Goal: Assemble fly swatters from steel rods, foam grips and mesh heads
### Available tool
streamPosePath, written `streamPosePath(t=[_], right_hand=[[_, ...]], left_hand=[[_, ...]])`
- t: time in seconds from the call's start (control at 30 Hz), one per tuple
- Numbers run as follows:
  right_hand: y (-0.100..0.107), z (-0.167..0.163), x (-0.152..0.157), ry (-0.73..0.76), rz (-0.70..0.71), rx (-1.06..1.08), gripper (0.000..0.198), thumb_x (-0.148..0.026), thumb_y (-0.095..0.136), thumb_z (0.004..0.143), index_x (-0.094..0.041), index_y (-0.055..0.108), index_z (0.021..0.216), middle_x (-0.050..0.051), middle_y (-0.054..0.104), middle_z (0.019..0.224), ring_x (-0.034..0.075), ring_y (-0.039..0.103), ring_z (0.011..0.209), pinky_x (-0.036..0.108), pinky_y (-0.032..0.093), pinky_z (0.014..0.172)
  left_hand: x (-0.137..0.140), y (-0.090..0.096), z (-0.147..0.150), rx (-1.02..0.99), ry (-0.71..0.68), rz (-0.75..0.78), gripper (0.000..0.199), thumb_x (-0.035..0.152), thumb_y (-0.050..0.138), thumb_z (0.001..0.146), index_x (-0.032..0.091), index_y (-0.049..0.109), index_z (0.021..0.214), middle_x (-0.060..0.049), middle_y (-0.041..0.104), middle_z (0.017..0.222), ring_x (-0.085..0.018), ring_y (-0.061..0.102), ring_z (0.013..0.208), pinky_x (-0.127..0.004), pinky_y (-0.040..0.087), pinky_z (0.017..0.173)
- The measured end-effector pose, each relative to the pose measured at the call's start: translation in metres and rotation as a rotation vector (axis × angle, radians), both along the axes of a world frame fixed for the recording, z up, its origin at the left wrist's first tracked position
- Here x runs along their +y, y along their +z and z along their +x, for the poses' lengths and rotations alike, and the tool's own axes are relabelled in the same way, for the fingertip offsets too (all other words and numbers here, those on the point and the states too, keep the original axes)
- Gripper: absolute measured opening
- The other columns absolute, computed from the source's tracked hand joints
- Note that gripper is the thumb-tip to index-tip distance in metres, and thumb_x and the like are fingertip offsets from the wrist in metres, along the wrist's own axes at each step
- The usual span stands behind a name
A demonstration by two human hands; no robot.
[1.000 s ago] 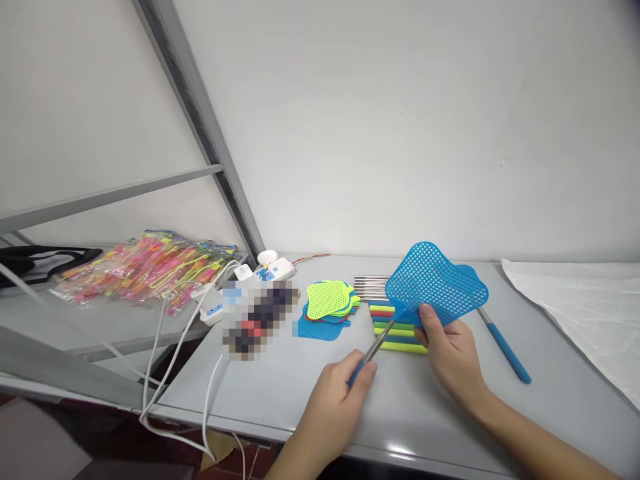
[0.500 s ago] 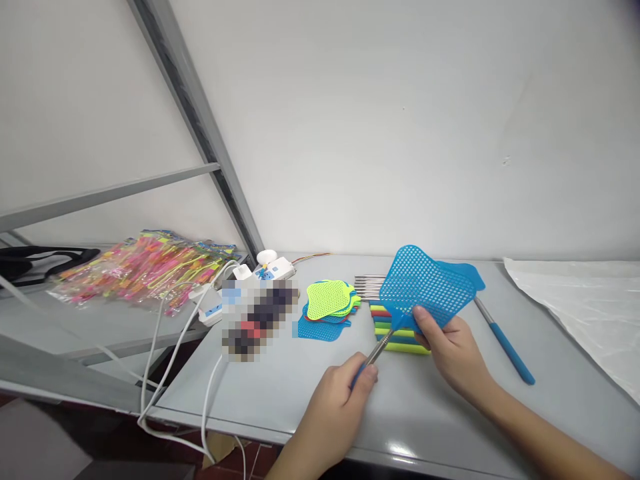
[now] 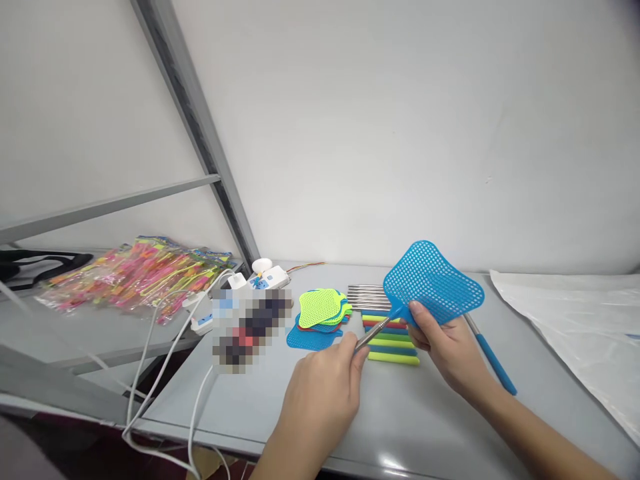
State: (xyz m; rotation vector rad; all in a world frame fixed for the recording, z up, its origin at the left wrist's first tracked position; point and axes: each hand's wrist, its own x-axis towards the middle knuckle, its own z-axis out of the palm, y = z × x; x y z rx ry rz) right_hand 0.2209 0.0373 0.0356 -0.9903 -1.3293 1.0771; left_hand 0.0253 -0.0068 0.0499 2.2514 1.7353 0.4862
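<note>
A blue fly swatter head (image 3: 434, 280), full of small holes, is pinched near its neck by my right hand (image 3: 445, 340). Wrapped round the swatter's handle is my left hand (image 3: 325, 387); a length of metal rod (image 3: 373, 333) shows between that hand and the blue neck, and the grip is hidden. Behind my hands lie several handles with coloured grips (image 3: 393, 358) and metal rods (image 3: 367, 298). To their left is a pile of loose swatter heads (image 3: 320, 308), yellow-green on top, blue and red below. Partly behind my right hand rests a blue-gripped handle (image 3: 495, 363).
White power strips (image 3: 270, 277) with cables stand left of the heads, beside a blurred-out object (image 3: 255, 330). Bagged colourful goods (image 3: 145, 277) lie farther left behind a metal frame post (image 3: 195, 127). A white plastic sheet (image 3: 565, 320) covers the table's right side.
My left hand has shifted up the rod toward the swatter's neck, covering the grip. The blue head in my right hand has turned flatter, and the view has shifted slightly.
</note>
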Motion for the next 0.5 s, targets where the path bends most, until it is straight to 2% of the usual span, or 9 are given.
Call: streamPosePath(t=[0.1,0.23,0.33,0.5], right_hand=[[0.001,0.0,-0.002,0.013,0.0,0.056,0.041,-0.046,0.051,0.092,-0.022,0.032,0.064,-0.007,0.028,0.056,0.009,0.025,0.05,0.026,0.023,0.047],[0.006,-0.004,-0.005,0.034,-0.003,0.051,0.042,-0.047,0.051,0.091,-0.022,0.032,0.063,-0.007,0.027,0.054,0.009,0.026,0.049,0.026,0.024,0.047],[0.012,-0.009,-0.008,0.084,-0.032,0.027,0.043,-0.05,0.05,0.091,-0.022,0.034,0.063,-0.007,0.031,0.054,0.009,0.029,0.049,0.026,0.026,0.048],[0.021,-0.021,-0.021,0.092,-0.097,0.063,0.043,-0.053,0.054,0.087,-0.021,0.038,0.063,-0.007,0.032,0.053,0.009,0.028,0.048,0.025,0.025,0.047]], left_hand=[[-0.003,0.008,0.002,0.116,0.025,0.04,0.03,0.04,0.028,0.099,0.024,0.052,0.093,-0.005,0.068,0.077,-0.023,0.061,0.06,-0.031,0.012,0.052],[-0.007,0.015,0.0,0.092,0.039,0.029,0.029,0.037,0.029,0.099,0.024,0.052,0.089,-0.005,0.067,0.076,-0.024,0.062,0.064,-0.031,0.015,0.052],[-0.009,0.021,-0.007,-0.051,-0.005,-0.003,0.029,0.037,0.03,0.099,0.024,0.053,0.088,-0.004,0.067,0.082,-0.024,0.063,0.073,-0.029,0.024,0.055],[-0.013,0.031,-0.013,-0.386,-0.101,-0.051,0.027,0.042,0.036,0.098,0.026,0.055,0.106,-0.002,0.067,0.091,-0.021,0.061,0.083,-0.027,0.035,0.066]])
